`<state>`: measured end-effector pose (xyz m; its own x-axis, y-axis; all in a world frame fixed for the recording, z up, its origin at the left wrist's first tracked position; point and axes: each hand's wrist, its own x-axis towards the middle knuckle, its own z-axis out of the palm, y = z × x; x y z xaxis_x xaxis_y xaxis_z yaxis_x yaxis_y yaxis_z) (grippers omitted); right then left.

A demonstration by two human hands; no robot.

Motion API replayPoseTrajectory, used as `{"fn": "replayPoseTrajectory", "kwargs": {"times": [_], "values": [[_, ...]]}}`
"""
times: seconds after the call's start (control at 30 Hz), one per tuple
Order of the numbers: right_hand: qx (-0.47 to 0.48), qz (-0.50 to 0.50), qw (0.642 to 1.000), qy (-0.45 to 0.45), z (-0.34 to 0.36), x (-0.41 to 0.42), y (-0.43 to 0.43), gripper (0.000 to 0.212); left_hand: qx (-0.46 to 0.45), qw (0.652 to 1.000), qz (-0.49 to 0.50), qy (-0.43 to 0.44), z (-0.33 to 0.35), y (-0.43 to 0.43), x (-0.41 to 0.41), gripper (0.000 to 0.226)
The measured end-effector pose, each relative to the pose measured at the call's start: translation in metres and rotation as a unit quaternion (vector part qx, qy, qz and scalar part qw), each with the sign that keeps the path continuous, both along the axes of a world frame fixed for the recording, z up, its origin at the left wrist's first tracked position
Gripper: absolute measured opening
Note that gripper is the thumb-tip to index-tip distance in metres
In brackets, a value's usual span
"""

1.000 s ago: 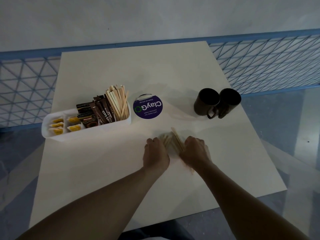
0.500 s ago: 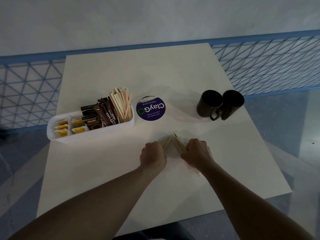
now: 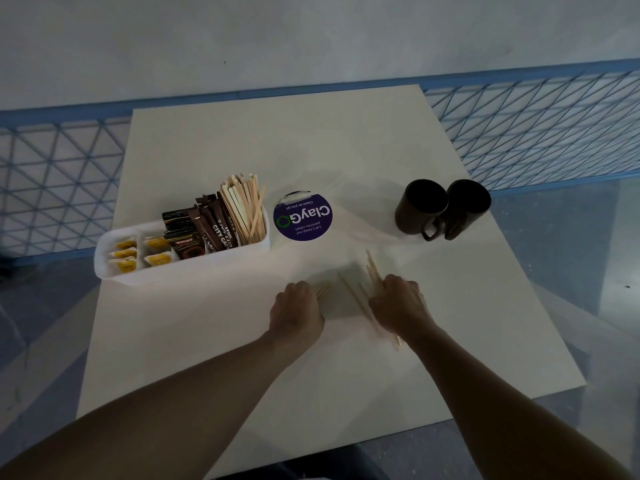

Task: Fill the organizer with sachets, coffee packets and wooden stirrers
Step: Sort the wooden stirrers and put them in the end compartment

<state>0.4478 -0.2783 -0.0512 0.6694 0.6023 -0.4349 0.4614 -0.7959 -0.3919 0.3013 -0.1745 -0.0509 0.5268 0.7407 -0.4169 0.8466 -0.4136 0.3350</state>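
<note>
Since a second ago our hands have spread the loose stirrers (image 3: pixel 360 301) apart | left hand (image 3: pixel 298 308) curled on few, right hand (image 3: pixel 398 303) curled on most | organizer (image 3: pixel 180 268) far-left, left hand nearer | stirrers' long axis diagonal.

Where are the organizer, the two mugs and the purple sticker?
organizer (image 3: pixel 194 268), head view, its white front wall.
left mug (image 3: pixel 417 211), head view, its dark side.
right mug (image 3: pixel 465 206), head view, its dark side.
purple sticker (image 3: pixel 303 219), head view, the middle of the round label.
</note>
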Motion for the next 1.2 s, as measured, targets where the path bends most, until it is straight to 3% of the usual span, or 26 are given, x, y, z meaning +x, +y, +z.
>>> {"fn": "replayPoseTrajectory", "kwargs": {"times": [0.27,0.4,0.63,0.73,0.83,0.93,1.07,1.13,1.2], "values": [[0.01,-0.04,0.999,0.035,0.0,0.0,0.003,0.025,-0.005,0.999,-0.022,-0.032,0.001,0.004,-0.005,0.033],[-0.013,-0.041,0.999,0.03,0.0,-0.005,0.0,0.016,-0.009,0.998,-0.043,-0.049,0.004,0.008,-0.009,0.031],[0.014,-0.035,0.999,0.016,0.0,-0.003,-0.004,0.023,-0.046,0.999,-0.004,-0.023,0.007,0.016,-0.003,0.026],[0.0,-0.046,0.998,0.032,0.004,-0.002,-0.004,0.013,-0.042,0.999,-0.009,-0.015,0.009,0.016,-0.001,0.027],[-0.003,-0.047,0.997,0.053,0.006,-0.001,-0.007,0.022,-0.041,0.999,-0.023,-0.013,0.008,0.011,-0.001,0.026],[0.0,-0.051,0.998,0.036,0.004,-0.004,-0.011,0.015,-0.052,0.998,-0.013,-0.014,0.009,0.003,-0.003,0.038],[0.008,-0.054,0.999,-0.001,0.001,-0.005,-0.016,0.027,-0.039,0.999,-0.028,0.026,0.007,-0.013,-0.001,0.075],[0.011,-0.047,0.999,-0.013,0.002,-0.009,-0.017,0.033,-0.03,0.999,-0.025,0.035,0.005,-0.021,0.001,0.074],[0.008,-0.034,0.999,-0.042,0.001,-0.014,-0.017,0.038,-0.022,0.999,-0.025,0.03,0.004,-0.026,0.005,0.059]]}}
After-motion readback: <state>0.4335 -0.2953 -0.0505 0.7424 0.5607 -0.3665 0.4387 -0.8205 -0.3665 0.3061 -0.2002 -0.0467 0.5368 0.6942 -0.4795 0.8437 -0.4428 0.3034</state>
